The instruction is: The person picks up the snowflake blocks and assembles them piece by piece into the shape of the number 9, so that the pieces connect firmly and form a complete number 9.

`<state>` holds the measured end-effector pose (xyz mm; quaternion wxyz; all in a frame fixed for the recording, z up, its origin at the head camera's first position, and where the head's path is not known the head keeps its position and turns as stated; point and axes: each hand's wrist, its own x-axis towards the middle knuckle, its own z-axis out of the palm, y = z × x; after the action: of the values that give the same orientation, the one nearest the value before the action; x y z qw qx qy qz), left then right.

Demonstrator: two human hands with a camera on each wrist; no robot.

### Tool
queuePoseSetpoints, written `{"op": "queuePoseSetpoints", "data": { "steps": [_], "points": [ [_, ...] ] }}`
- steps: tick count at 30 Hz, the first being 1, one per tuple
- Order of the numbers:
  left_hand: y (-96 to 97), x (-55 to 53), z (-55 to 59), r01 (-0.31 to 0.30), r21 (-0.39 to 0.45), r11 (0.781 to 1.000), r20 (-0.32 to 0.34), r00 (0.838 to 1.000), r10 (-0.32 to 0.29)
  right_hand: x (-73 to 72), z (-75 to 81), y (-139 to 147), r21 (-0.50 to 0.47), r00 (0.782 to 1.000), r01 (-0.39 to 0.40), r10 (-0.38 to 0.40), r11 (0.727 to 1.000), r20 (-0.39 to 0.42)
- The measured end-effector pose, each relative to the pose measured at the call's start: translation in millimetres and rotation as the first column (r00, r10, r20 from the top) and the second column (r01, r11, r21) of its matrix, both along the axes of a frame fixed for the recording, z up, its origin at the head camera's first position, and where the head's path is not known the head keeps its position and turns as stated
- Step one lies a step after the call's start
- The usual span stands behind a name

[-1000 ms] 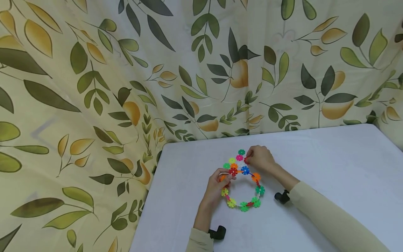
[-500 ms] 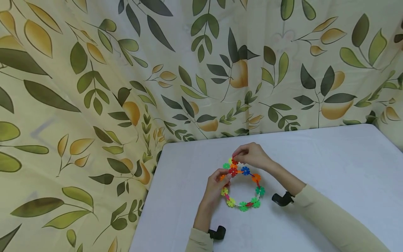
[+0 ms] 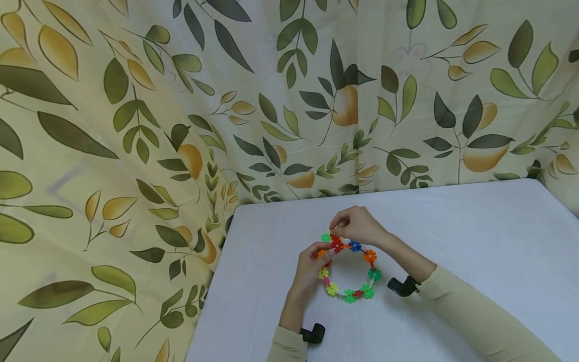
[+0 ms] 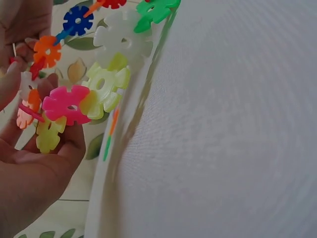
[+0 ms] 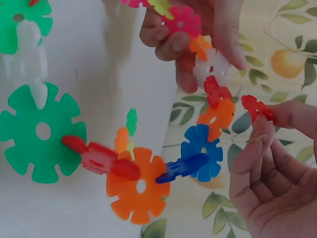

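The right hand (image 5: 280, 178) pinches a red disc (image 5: 253, 105); the left hand (image 3: 311, 264) grips linked discs (image 3: 375, 275).

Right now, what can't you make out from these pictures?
Head: the table where the right grip covers it.
Head: how the ring is joined, too small.
Left wrist: part of the left grip, hidden behind the ring.
Left wrist: the ring's upper stretch, cut off by the top edge.
Right wrist: the red piece, its pinched end covered by the right grip.
Right wrist: the upper-left green disc, cut off by the corner.
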<state>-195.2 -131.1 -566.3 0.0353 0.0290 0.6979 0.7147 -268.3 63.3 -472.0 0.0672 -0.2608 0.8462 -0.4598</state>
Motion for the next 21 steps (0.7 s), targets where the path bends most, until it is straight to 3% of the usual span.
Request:
{"op": "queuePoseSetpoints", "data": {
  "steps": [9, 15, 21],
  "points": [
    [-0.8, -2.0, -3.5, -0.016, 0.042, 0.999, -0.075, 0.997, 0.019, 2.3, -0.7, -6.2, 0.058, 0.998, 0.006, -0.002, 0.998, -0.063],
    [-1.3, -2.4, -4.7, -0.066, -0.004, 0.998, -0.108, 0.992, 0.065, 4.1, 1.6, -8.0, 0.071, 0.991, 0.027, -0.018, 0.997, -0.131],
    [-1.4, -2.0, -4.4, -0.101, -0.038, 0.994, -0.131, 0.987, 0.095, 3.9, 2.5, -8.3, 0.078, 0.989, 0.01, 0.002, 0.997, -0.148]
  ]
}}
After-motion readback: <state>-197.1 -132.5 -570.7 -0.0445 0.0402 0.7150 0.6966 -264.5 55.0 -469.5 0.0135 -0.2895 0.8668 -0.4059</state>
